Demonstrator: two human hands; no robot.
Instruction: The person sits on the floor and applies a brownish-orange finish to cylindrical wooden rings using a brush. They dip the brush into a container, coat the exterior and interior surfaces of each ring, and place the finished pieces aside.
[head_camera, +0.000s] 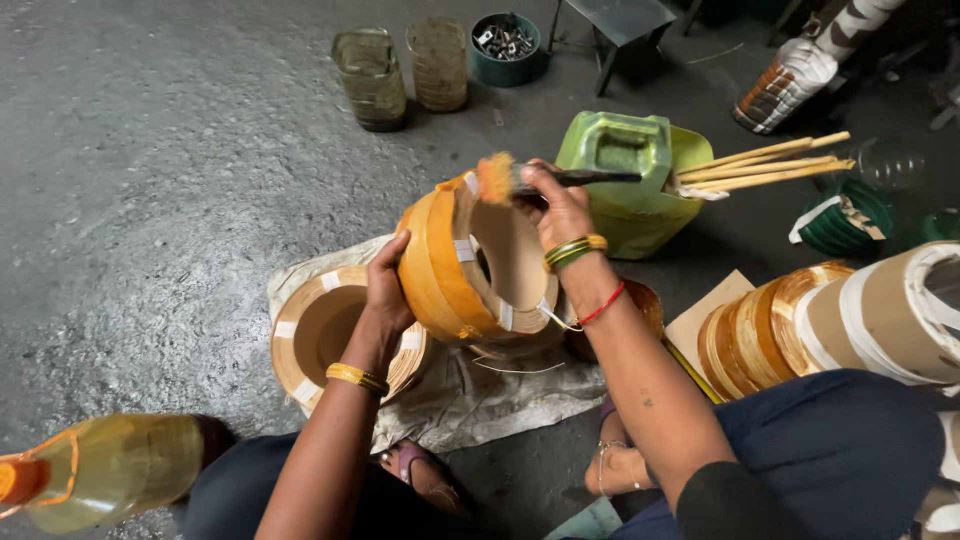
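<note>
My left hand grips the outer side of a round wooden drum shell, coated orange-yellow and held tilted over a grey cloth. My right hand holds a paintbrush whose orange-stained bristles touch the shell's upper rim. White tape strips show on the shell's edge. A second, bare wooden ring lies flat on the cloth just left of my left wrist.
A green plastic canister with wooden sticks stands behind the shell. Several taped wooden rings lie at right. Two cloudy jars and a teal bowl of metal bits sit at the back. A yellow bottle lies near left.
</note>
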